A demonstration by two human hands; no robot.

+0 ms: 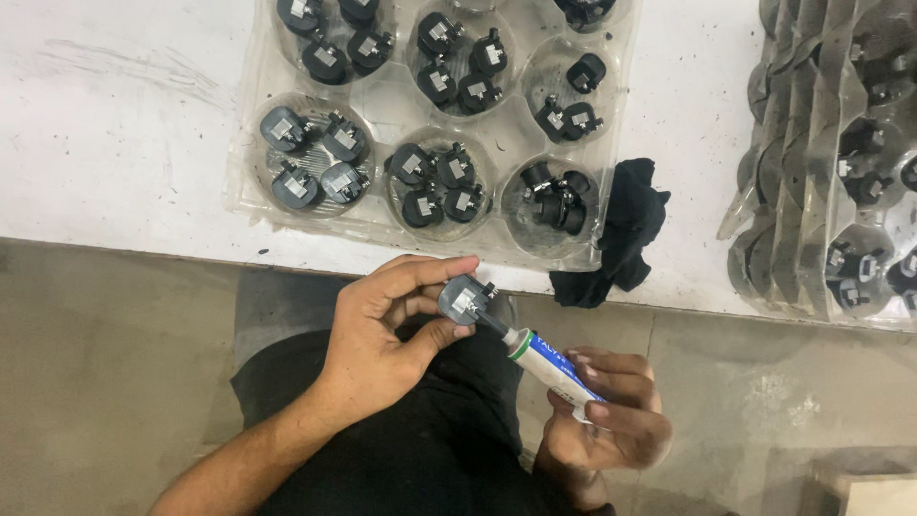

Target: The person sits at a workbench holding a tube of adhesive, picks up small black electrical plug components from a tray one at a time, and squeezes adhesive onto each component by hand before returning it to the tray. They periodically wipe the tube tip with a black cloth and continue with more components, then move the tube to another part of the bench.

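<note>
Left hand (382, 330) pinches a small black part (465, 299) between thumb and fingers, just below the table (124, 124) edge, over the lap. Nozzle's right on it; the right hand (611, 416) is wrapped around the tube (549, 366), squeezing. Press too hard and glue could flood the metal clip. Tray (382, 100) of parts above, black cloth (626, 234) to its right.

Bare forearms, no sleeves or gloves; dark black clothing over lap.
</note>
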